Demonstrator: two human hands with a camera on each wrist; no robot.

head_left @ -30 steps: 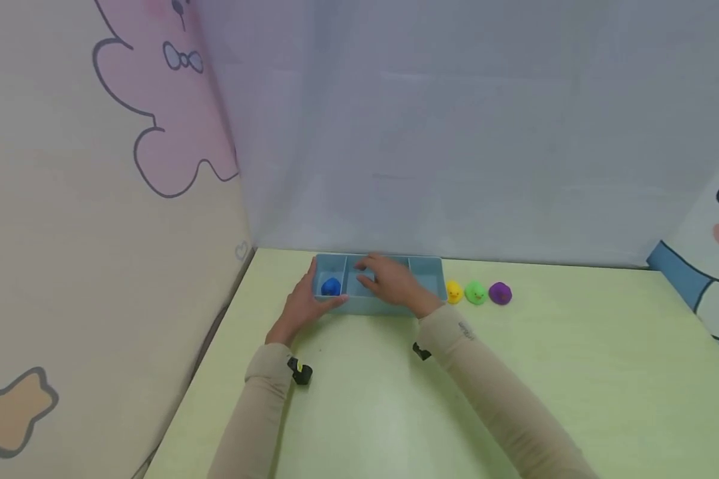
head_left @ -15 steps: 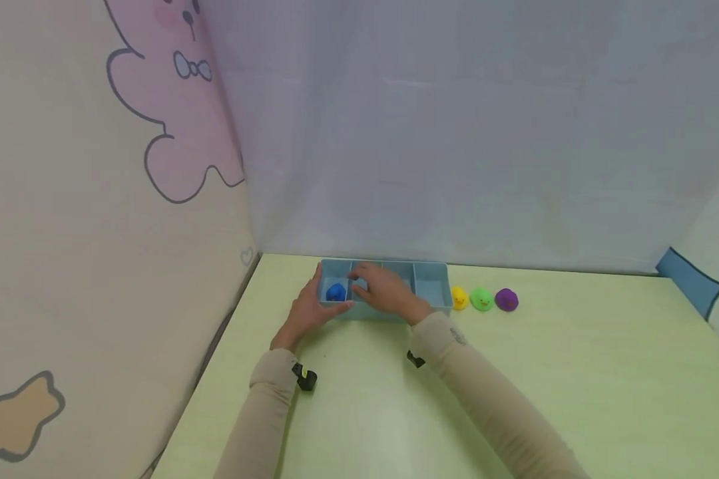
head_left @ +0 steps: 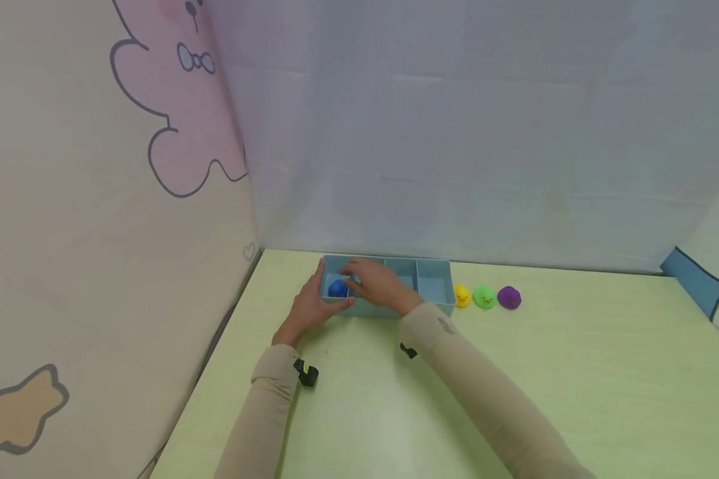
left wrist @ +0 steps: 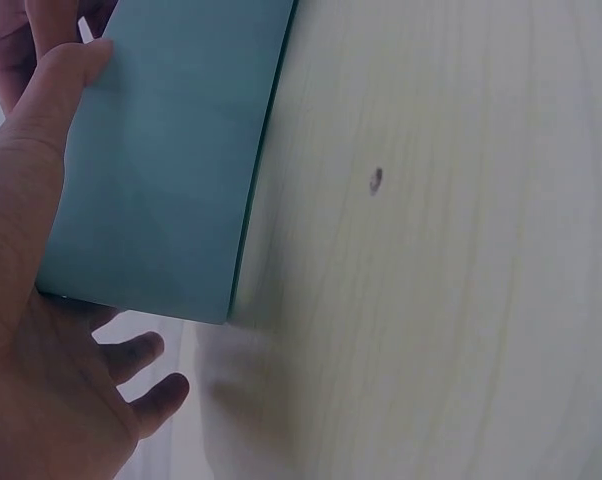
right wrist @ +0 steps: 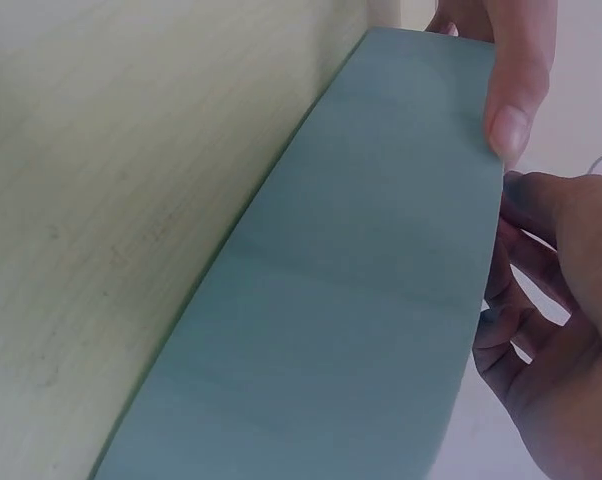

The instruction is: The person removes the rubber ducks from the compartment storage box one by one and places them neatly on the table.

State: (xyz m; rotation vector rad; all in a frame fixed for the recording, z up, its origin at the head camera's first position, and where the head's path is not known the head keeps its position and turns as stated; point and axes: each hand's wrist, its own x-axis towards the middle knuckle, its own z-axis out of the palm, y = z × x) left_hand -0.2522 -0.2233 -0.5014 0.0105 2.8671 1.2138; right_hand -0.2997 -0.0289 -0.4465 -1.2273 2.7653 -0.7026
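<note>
A light-blue divided box [head_left: 435, 310] stands near the back edge of the table. My left hand [head_left: 307, 307] holds its left end, the thumb along the front wall and the other fingers at the left side. In the leftmost compartment sits a small blue toy [head_left: 337, 289], apparently a duck. Over the divider beside it hovers my right hand [head_left: 379, 284], thumb and fingers loosely bent and apart, with nothing seen between them. In the right wrist view, the fingers of the right hand [right wrist: 571, 300] are behind the box's front wall [right wrist: 351, 250], close to the left thumb.
To the right of the box, a yellow duck [head_left: 462, 295], a green duck [head_left: 484, 297] and a purple duck [head_left: 509, 297] stand in a row on the pale table [head_left: 581, 359]. A grey-white curtain [head_left: 455, 153] hangs behind, and a printed wall [head_left: 96, 266] borders the left.
My right hand has moved left along the box, from the middle compartments to beside the blue toy. The left hand stays at the box's left end. The head view has shifted slightly.
</note>
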